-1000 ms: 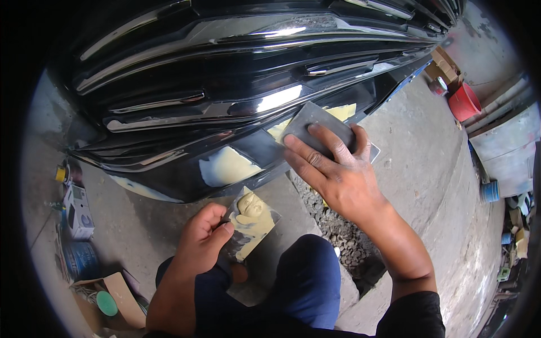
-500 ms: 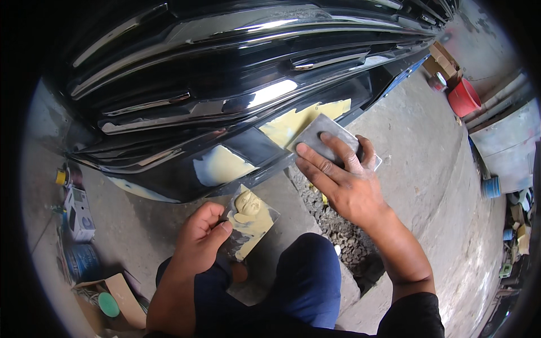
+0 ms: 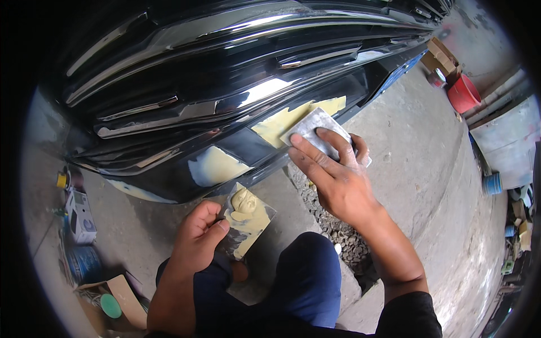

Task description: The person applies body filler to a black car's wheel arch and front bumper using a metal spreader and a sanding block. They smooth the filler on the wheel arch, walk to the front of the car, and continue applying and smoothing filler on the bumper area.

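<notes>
My right hand point(image 3: 341, 174) grips a flat grey putty spreader point(image 3: 319, 128), fingers spread over its upper face. The spreader lies against a patch of yellow filler point(image 3: 276, 125) on the lower edge of a glossy black car body point(image 3: 220, 73), covering part of that patch. My left hand point(image 3: 200, 234) pinches a clear, smeared plate point(image 3: 260, 218) between thumb and fingers, above my knee. On that plate sits a lump of yellowish putty point(image 3: 244, 201). Another filler patch point(image 3: 218, 167) lies further left on the panel, and a third point(image 3: 140, 191) runs along its left end.
Below the panel, a channel of broken rubble point(image 3: 344, 242) cuts through the concrete floor point(image 3: 417, 163). A red bucket point(image 3: 464, 94) and a cardboard box point(image 3: 440, 56) stand far right. At left are a white box point(image 3: 80, 217), a blue can point(image 3: 84, 262) and an open carton point(image 3: 125, 296).
My right hand and the spreader have shifted slightly left and up along the filler patch. The spreader's face now looks brighter. My left hand holds the plate almost where it was.
</notes>
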Tool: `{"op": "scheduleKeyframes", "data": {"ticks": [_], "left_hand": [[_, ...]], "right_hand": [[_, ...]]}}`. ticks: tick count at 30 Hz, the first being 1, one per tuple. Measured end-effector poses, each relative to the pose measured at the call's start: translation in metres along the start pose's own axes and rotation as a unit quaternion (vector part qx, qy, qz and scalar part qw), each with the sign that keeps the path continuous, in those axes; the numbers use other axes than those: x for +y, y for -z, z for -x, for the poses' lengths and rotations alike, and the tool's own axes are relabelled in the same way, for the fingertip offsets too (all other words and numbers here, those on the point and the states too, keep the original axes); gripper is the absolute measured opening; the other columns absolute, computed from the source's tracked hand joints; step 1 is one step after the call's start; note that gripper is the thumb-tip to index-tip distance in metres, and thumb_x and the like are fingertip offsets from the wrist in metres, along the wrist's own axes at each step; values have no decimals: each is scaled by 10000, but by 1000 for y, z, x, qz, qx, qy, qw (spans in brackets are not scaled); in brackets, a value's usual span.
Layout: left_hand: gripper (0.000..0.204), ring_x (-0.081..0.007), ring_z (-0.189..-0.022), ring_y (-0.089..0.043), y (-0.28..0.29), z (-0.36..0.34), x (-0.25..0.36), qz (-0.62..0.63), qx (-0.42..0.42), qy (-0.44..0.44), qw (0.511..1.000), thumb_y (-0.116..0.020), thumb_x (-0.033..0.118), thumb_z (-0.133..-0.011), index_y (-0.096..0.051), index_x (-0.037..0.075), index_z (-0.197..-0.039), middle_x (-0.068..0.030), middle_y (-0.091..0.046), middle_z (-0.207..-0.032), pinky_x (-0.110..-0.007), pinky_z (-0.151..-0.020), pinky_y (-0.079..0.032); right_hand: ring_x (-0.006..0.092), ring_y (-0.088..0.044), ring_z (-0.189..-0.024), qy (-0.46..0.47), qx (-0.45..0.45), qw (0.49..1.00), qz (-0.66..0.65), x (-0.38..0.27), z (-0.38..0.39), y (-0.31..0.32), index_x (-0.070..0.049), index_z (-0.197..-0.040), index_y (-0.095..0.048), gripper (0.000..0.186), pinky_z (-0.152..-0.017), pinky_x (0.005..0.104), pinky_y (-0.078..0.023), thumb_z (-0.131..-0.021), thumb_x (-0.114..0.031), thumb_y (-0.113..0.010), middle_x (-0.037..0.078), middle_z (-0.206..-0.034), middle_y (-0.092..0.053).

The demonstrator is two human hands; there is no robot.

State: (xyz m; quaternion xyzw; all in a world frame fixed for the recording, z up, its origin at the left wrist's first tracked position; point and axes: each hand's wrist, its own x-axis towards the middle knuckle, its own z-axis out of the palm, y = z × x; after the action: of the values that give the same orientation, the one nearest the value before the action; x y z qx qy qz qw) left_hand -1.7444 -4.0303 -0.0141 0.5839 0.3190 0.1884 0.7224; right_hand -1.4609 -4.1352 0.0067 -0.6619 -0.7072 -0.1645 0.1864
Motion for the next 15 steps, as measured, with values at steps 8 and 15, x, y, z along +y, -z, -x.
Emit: {"op": "scheduleKeyframes", "data": {"ticks": [8, 15], "left_hand": [[140, -42, -893, -583, -2, -3, -1, 7, 12, -3, 1000, -564, 14, -989, -563, -12, -1127, -56, -691, -1014, -215, -811, -458], [170, -68, -957, -599, -6, -3, -5, 36, 53, -62, 996, -560, 7, -983, -556, -11, -1152, -72, -685, -1071, -226, -871, -459]], "right_hand": [[329, -502, -1271, -24, -34, 998, -37, -1, 13, -13, -159, -1303, -642, 583, -1004, 571, -357, -766, 68, -640, -42, -1525, -515], [334, -504, -1258, -45, 5, 998, -47, -5, -10, 3, -129, -1314, -622, 566, -995, 531, -364, -786, 74, -643, -20, -1511, -530]]}}
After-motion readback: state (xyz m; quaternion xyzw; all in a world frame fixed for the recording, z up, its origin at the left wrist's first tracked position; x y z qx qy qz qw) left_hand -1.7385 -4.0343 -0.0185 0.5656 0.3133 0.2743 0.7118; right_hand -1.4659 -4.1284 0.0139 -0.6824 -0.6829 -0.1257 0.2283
